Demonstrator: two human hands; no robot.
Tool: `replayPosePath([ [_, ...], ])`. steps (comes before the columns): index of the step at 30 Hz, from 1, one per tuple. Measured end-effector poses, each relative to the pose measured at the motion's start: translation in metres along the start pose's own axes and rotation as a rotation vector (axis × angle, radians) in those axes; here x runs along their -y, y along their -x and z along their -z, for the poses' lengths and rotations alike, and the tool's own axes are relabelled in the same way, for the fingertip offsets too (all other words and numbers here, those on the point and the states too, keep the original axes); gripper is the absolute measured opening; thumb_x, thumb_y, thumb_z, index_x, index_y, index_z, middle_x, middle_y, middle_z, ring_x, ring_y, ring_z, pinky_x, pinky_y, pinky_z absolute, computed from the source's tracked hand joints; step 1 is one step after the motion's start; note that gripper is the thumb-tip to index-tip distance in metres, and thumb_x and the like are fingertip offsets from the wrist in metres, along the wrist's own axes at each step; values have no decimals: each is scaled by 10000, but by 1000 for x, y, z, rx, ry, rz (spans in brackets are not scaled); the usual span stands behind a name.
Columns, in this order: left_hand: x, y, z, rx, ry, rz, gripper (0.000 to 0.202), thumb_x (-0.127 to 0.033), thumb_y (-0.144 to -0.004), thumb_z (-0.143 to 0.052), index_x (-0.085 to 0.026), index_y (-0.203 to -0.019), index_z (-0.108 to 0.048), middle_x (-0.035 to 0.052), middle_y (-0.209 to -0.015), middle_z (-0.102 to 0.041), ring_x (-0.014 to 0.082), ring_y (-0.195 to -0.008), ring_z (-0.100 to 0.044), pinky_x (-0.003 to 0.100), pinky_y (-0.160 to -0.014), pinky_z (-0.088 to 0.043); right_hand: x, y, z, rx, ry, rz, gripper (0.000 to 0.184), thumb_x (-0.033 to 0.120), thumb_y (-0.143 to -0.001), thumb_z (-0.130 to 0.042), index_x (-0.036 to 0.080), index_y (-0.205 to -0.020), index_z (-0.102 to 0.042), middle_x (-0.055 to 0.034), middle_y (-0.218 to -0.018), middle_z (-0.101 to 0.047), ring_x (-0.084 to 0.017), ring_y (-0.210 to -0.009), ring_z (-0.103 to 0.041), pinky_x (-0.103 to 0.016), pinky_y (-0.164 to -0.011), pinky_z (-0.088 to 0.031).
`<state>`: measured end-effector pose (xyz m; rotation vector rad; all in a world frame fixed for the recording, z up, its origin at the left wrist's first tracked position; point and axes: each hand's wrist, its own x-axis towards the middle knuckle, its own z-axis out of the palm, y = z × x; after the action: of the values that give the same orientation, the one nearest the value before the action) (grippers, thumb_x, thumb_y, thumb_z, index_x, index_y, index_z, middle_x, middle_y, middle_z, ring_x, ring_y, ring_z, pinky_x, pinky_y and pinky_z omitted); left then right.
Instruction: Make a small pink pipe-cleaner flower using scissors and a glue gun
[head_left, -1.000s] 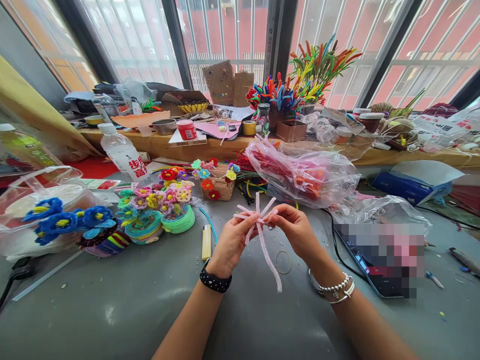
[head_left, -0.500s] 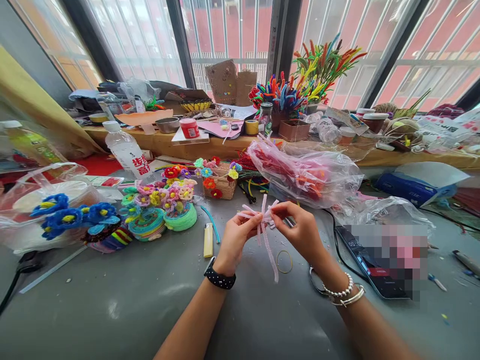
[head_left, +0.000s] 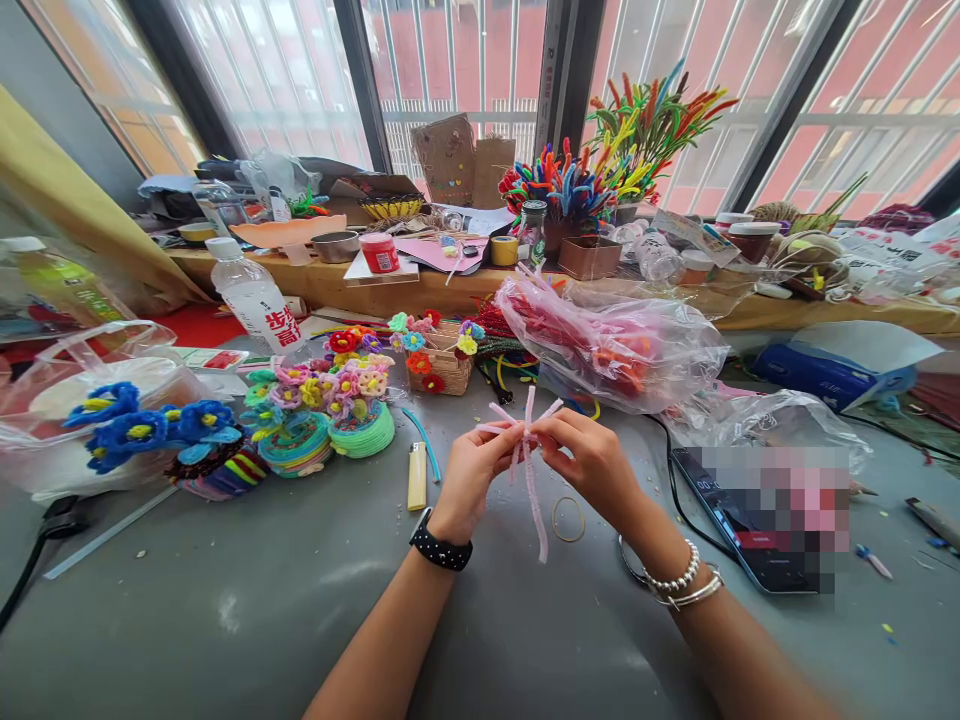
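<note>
Pale pink pipe cleaners (head_left: 535, 495) are crossed into a star shape, with several short ends fanning out and one longer end hanging down. My left hand (head_left: 478, 470) pinches them near the centre from the left. From the right, my right hand (head_left: 589, 462) pinches the same bundle, its fingertips close to the left ones. Fingers hide the exact crossing point. Beneath the hands a thin yellowish ring (head_left: 568, 520) lies on the grey table (head_left: 360, 620). A yellow lighter (head_left: 417, 478) and a blue pipe cleaner (head_left: 422, 445) lie left of my left hand.
Pipe-cleaner flowers in round pots (head_left: 362, 428) and a small woven basket (head_left: 439, 368) stand at the left. Behind my hands lies a plastic bag (head_left: 611, 345) of pink and red material. A phone (head_left: 750, 530) with a cable rests at the right; a water bottle (head_left: 251, 295) stands at the back left.
My right fingers have moved slightly left and down, closer to the bundle's centre. The pink ends now spread more evenly, and the long end hangs a little further left.
</note>
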<state>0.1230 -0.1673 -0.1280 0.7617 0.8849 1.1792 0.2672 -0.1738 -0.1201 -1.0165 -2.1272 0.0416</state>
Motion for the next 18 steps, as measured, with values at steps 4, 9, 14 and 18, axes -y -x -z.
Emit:
replayPosePath([
  [4,-2,0,1,-17,-20,20,214,-237,-565,-713,-103,-720,-650,43,-654,-668,110,-594,-604,215,-606,-466,0,0,0,13,-20,16,156,133,-814,-432,174,-878,-569,-48,-761,-594,-146,-692,-539,-247,-636,-430],
  [9,-2,-1,4,5,-28,30,191,-238,-579,-705,-109,-711,-654,29,-650,-668,101,-584,-604,206,-604,-464,-1,1,0,20,-21,43,163,124,-820,-434,180,-867,-580,-42,-759,-615,-147,-700,-555,-247,-640,-432],
  [14,-3,0,2,5,-64,23,203,-247,-581,-703,-101,-713,-650,39,-653,-672,123,-610,-619,234,-642,-479,-2,2,-1,24,-12,1,137,138,-809,-471,184,-882,-578,-38,-792,-641,-150,-721,-574,-243,-657,-430],
  [18,-2,0,1,-6,-114,-27,216,-261,-580,-702,-99,-715,-652,42,-646,-670,128,-604,-617,244,-632,-485,-1,2,-1,19,22,-100,108,172,-809,-478,164,-860,-574,-43,-727,-635,-148,-640,-573,-239,-607,-424],
])
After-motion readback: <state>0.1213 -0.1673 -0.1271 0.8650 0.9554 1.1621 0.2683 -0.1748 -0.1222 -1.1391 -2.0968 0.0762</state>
